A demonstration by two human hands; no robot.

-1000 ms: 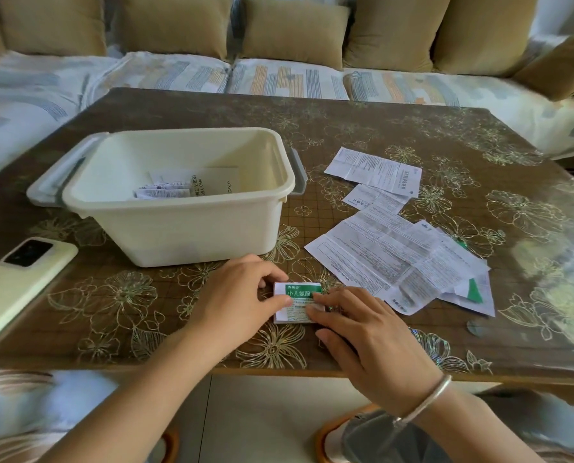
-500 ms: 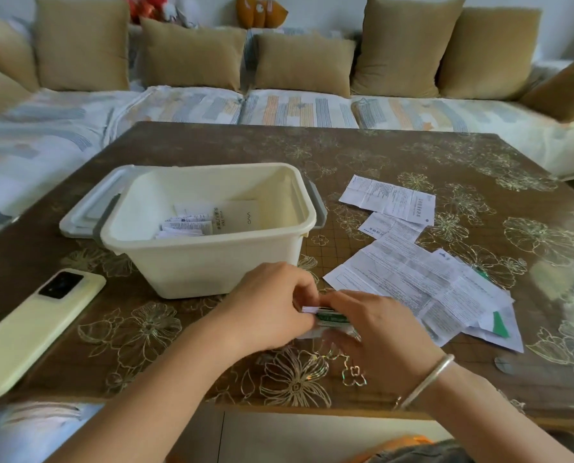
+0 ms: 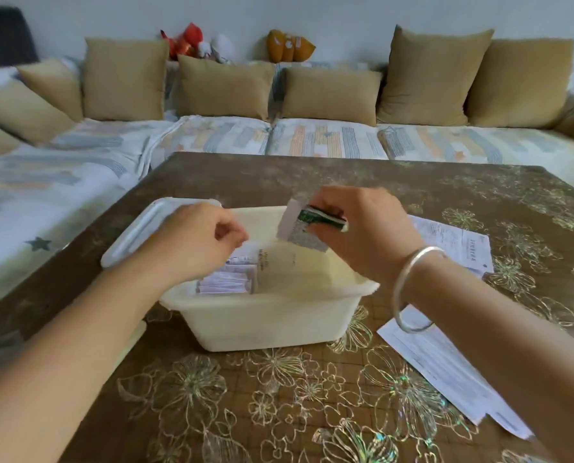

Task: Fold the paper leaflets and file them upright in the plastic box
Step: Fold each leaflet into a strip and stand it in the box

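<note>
I am pinching the folded leaflet [image 3: 307, 225] in my right hand [image 3: 362, 228]. Thumb and fingertips are clamping its creased end so the layers are not springing apart, though one loose flap is hanging down. I am holding it in the air above the far right part of the plastic box [image 3: 268, 315], touching neither rim nor contents, and on edge rather than flat because it is meant to go in standing. My left hand [image 3: 198, 238] is hovering over the box's left side, fingers curled in with nothing visible in them. I judge it is placed there to steady the filed leaflets [image 3: 227, 280] bunched at the near left inside. The unfolded leaflets [image 3: 446, 365] are lying flat on the table [image 3: 278, 412] to my right, near enough for the next fold.
</note>
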